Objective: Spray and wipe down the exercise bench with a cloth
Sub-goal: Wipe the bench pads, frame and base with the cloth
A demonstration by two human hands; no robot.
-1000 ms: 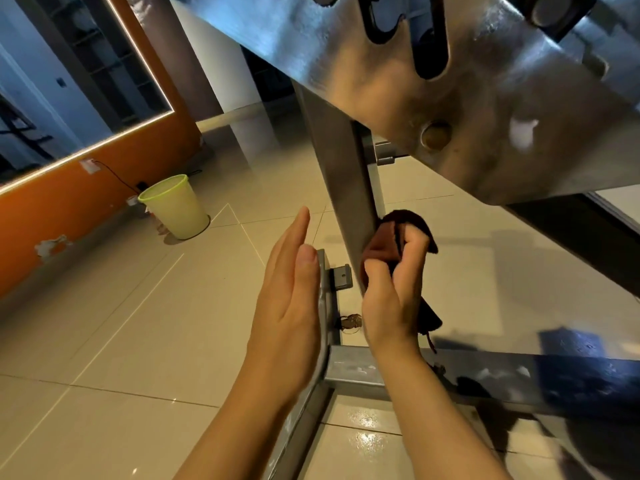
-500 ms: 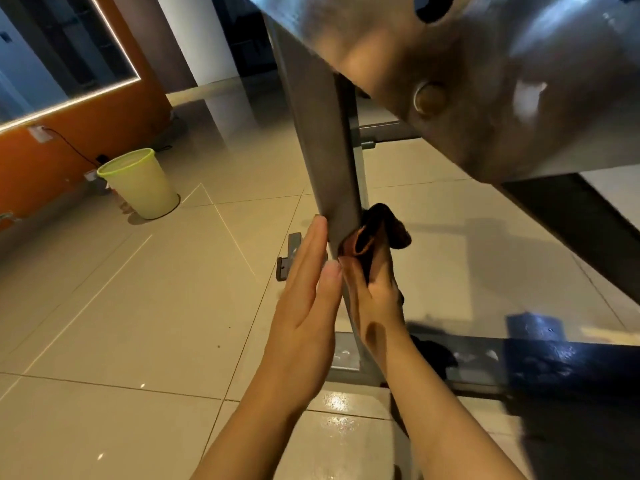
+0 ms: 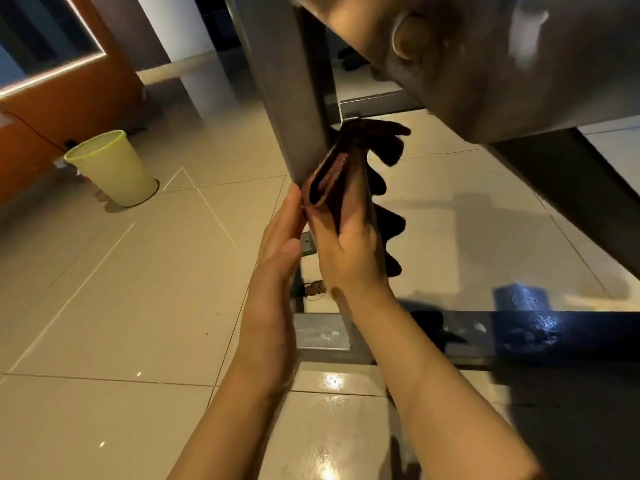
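R hand [image 3: 349, 251] pinches a dark cloth [image 3: 346, 168], folded over, fingers curled round it, and presses it against the near-right edge of the grey metal post [image 3: 287, 98] of the bench frame. L hand [image 3: 280, 244] is flat w/ fingers straight and together, tips touching the post's left face just beside the cloth; it holds nothing.

To do this well, I'd judge: keep the cloth wrapped on the corner so both faces get wiped, run long strokes along the post rather than dabs, use the L hand as a steady brace, and refold if the cloth bunches. The base bar [image 3: 322, 336] below shows droplets or smears, so it prob. needs a pass too. No spray bottle in view.

Vs. half a sec ago: cloth and R hand sit higher on the post, cloth looks more opened out and flatter against the metal; L hand has followed up, fingertips close to the cloth. Bucket [image 3: 114, 168] on the tiled floor [image 3: 104, 306], far left, unchanged.
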